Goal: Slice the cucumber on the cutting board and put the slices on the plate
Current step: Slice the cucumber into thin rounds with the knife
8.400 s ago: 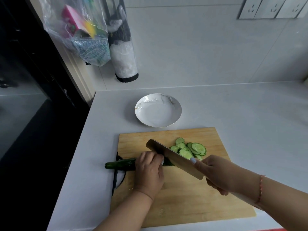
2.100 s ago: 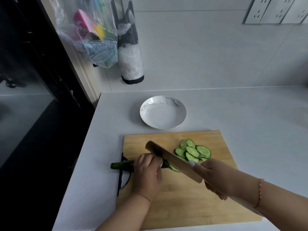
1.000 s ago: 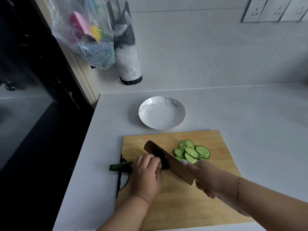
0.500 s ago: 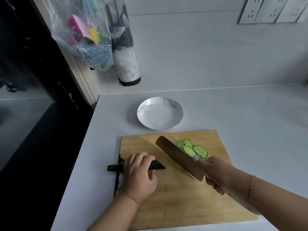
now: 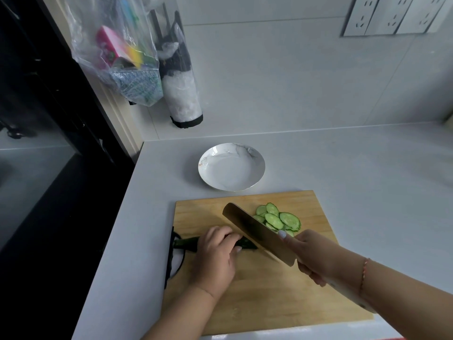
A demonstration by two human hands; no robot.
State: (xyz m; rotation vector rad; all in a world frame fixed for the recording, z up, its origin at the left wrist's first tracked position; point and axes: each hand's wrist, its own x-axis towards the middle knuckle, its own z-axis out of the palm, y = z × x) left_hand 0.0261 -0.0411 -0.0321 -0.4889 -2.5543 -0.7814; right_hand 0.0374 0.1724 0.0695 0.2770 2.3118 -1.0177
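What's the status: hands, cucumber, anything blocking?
Left hand pinning cucumber on board; right hand gripping knife, blade at the cut end. Slices piled on board, plate empty. Nothing in the way.

You're working in soft, dim daylight that leaves the white countertop (image 5: 343, 173) and wall tiles (image 5: 294, 77) a flat grey, with the black panel (image 5: 36, 119) on your left almost without detail. Your left hand (image 5: 215, 256) and the cleaver (image 5: 257, 234) cast only faint, diffuse shadows on the cutting board (image 5: 269, 298). The wide lens bows the socket plates (image 5: 392, 15) and hanging plastic bag (image 5: 117, 52) outward, and the edges look slightly soft.
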